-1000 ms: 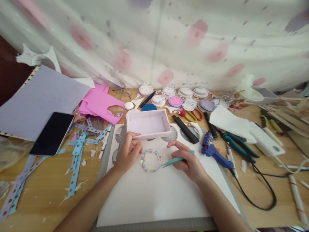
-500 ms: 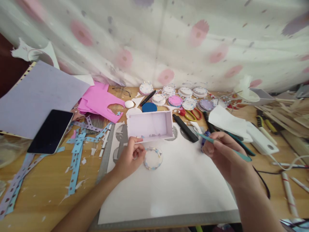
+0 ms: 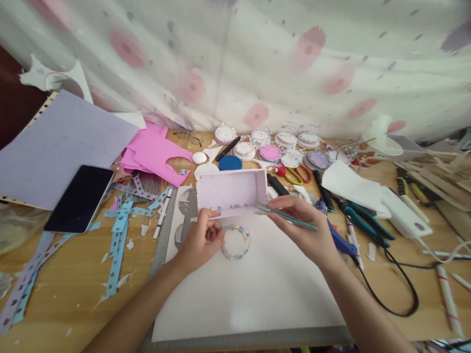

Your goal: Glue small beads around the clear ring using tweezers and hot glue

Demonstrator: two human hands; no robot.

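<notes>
Teal tweezers (image 3: 290, 218) are gripped in my right hand (image 3: 307, 228), their tips inside the right front part of a shallow lilac box (image 3: 230, 189). Small dark bits lie along the box floor. My left hand (image 3: 206, 238) is closed, its fingertips pinching the left edge of a clear ring (image 3: 236, 257) dotted with small blue, white and yellowish pieces. One finger of that hand reaches the box's front edge. The ring rests on a white sheet (image 3: 250, 299) in front of the box.
Behind the box sit several decorated discs (image 3: 270, 153) and a blue disc (image 3: 230, 163). Left are a phone (image 3: 79, 198), pink sheets (image 3: 154, 152) and blue punched strips (image 3: 117, 245). A blue-handled tool with a black cord (image 3: 408, 309), pliers (image 3: 368, 220) and a white glue-gun-like body (image 3: 405, 213) lie right.
My right hand has moved left with the tweezers, from beside the black tool to the box, bringing the tips inside it. My left hand stays at the ring.
</notes>
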